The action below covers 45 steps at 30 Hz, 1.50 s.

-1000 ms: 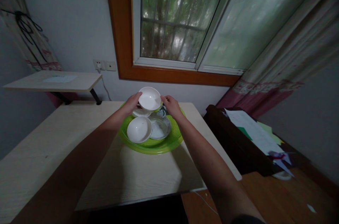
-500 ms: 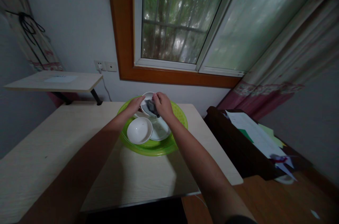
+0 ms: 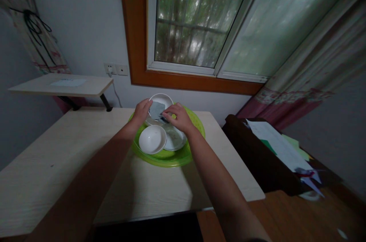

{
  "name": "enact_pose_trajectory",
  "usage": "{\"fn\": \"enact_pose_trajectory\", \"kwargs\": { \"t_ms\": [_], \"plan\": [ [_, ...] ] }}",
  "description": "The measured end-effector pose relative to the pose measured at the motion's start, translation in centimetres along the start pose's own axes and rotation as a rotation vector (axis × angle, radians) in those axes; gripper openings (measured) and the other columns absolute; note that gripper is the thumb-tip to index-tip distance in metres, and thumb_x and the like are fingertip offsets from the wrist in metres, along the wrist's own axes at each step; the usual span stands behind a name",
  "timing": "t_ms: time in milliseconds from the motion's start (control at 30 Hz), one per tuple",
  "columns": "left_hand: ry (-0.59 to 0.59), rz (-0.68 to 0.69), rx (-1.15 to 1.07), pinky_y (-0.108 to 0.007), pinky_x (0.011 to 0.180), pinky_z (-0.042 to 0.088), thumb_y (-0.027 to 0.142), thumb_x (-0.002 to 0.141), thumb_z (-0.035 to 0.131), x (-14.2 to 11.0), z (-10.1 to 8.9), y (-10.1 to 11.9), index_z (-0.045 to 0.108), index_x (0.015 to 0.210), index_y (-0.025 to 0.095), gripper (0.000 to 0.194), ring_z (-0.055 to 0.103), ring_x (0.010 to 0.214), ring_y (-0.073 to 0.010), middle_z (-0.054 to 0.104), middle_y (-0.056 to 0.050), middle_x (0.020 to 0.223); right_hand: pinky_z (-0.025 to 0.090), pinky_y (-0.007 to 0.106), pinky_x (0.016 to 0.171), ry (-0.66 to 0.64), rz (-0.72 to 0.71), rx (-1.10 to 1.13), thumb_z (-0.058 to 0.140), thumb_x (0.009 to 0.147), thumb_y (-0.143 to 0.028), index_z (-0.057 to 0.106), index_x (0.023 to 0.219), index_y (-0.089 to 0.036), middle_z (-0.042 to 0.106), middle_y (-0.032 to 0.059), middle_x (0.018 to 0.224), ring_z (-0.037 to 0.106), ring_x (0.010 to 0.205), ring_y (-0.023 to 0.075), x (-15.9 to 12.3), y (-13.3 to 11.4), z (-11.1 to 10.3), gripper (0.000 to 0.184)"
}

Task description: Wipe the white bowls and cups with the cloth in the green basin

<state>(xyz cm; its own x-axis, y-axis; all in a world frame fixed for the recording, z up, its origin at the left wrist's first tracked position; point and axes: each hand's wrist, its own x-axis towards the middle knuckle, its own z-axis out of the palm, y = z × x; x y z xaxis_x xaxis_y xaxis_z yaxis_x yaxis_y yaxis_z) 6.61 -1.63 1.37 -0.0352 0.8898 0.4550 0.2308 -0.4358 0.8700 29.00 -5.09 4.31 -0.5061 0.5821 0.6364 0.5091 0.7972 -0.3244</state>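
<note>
A white bowl [image 3: 165, 98] is tilted up above the far part of a green basin [image 3: 168, 163]. My left hand [image 3: 141, 110] is closed on the bowl's left rim. Pinched in my right hand [image 3: 179, 116] is a grey cloth [image 3: 157, 109], spread partly inside the bowl. A second white bowl [image 3: 152, 140] rests in the near left of the basin. Beside it lies a white plate [image 3: 175, 139], and the rim of another dish shows partly under the held bowl.
The basin stands on a pale wooden table [image 3: 154, 192]. At the left is a raised shelf [image 3: 94, 85] with a paper on it. To the right, a dark cabinet [image 3: 246, 158] bears papers. A window [image 3: 194, 24] is behind.
The held bowl has tipped so that more of its inside shows. The cloth, bunched before, is now spread flatter, and my right hand has shifted a little right and down.
</note>
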Motion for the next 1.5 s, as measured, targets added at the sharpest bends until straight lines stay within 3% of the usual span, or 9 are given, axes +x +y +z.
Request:
{"fn": "enact_pose_trajectory", "kwargs": {
  "t_ms": [200,300,433,700,867,1067,1200,1333,1500],
  "plan": [
    [0.066,-0.023,0.054,-0.032,0.070,0.043,0.057,0.094,0.047,0.1,-0.2,0.0,0.051,0.076,0.022,0.039,0.049,0.074,-0.0185,0.053,-0.001,0.075,0.042,0.044,0.107,-0.182,-0.112,-0.120,0.082,0.087,-0.046,0.071,0.135,-0.022,0.076,0.0098,0.123,0.062,0.115,0.0292,-0.3,-0.6,0.2,0.055],
    [0.072,-0.020,0.076,-0.032,0.071,0.041,0.058,0.093,0.048,0.2,-0.2,0.0,0.049,0.074,0.023,0.040,0.048,0.073,-0.0179,0.051,-0.001,0.074,0.045,0.042,0.104,-0.159,-0.072,-0.080,0.075,0.091,-0.028,0.076,0.126,-0.021,0.078,0.0093,0.113,0.063,0.108,0.0267,-0.3,0.2,0.9,0.036],
    [0.054,0.012,0.121,-0.033,0.073,0.041,0.058,0.093,0.048,0.2,-0.2,0.2,0.050,0.072,0.023,0.041,0.049,0.074,-0.0188,0.052,-0.001,0.073,0.048,0.039,0.095,0.039,0.123,0.137,0.074,0.088,-0.031,0.081,0.096,-0.020,0.077,0.0061,0.093,0.065,0.095,0.0240,-0.3,1.2,1.5,0.015],
    [0.008,-0.005,0.196,-0.033,0.078,0.045,0.051,0.095,0.048,0.1,-0.2,0.4,0.059,0.076,0.022,0.037,0.054,0.079,-0.0202,0.060,-0.003,0.078,0.049,0.026,0.072,0.552,0.599,0.716,0.069,0.084,-0.055,0.063,0.084,-0.023,0.063,-0.0050,0.078,0.058,0.076,0.0150,0.1,1.2,1.5,0.033],
    [0.018,-0.042,0.180,-0.031,0.076,0.043,0.048,0.094,0.050,0.1,-0.2,0.7,0.056,0.074,0.022,0.033,0.052,0.078,-0.0194,0.058,-0.002,0.076,0.047,0.025,0.058,0.683,0.769,0.985,0.075,0.077,-0.062,0.052,0.077,-0.024,0.055,-0.0065,0.069,0.053,0.063,0.0133,0.7,1.3,0.7,0.043],
    [-0.001,-0.016,0.230,-0.032,0.076,0.044,0.048,0.095,0.049,0.0,-0.1,0.7,0.056,0.075,0.022,0.033,0.054,0.079,-0.0198,0.059,-0.002,0.077,0.046,0.027,0.062,0.706,0.740,0.728,0.067,0.084,-0.068,0.053,0.078,-0.024,0.054,-0.0062,0.070,0.053,0.065,0.0139,0.4,1.7,0.7,0.046],
    [-0.022,-0.043,0.239,-0.032,0.077,0.045,0.051,0.094,0.047,0.1,0.0,0.5,0.055,0.073,0.023,0.036,0.054,0.079,-0.0202,0.060,-0.003,0.078,0.048,0.030,0.074,0.516,0.451,0.301,0.066,0.092,-0.055,0.062,0.086,-0.022,0.064,-0.0009,0.082,0.059,0.078,0.0174,0.1,1.2,1.4,0.034],
    [-0.025,0.001,0.212,-0.033,0.082,0.047,0.054,0.092,0.046,0.1,0.0,0.5,0.058,0.079,0.023,0.036,0.057,0.084,-0.0216,0.064,-0.004,0.083,0.050,0.034,0.090,-0.001,0.119,-0.038,0.065,0.098,-0.036,0.072,0.099,-0.019,0.074,0.0086,0.101,0.065,0.097,0.0227,0.0,-0.2,2.2,0.018],
    [0.006,0.019,0.212,-0.034,0.086,0.047,0.054,0.090,0.046,0.1,-0.1,0.6,0.056,0.076,0.023,0.036,0.057,0.084,-0.0224,0.064,-0.005,0.082,0.051,0.036,0.100,-0.272,0.033,-0.151,0.053,0.108,-0.044,0.075,0.122,-0.018,0.078,0.0127,0.120,0.071,0.111,0.0245,-0.4,-1.9,2.7,0.037]
  ]
}}
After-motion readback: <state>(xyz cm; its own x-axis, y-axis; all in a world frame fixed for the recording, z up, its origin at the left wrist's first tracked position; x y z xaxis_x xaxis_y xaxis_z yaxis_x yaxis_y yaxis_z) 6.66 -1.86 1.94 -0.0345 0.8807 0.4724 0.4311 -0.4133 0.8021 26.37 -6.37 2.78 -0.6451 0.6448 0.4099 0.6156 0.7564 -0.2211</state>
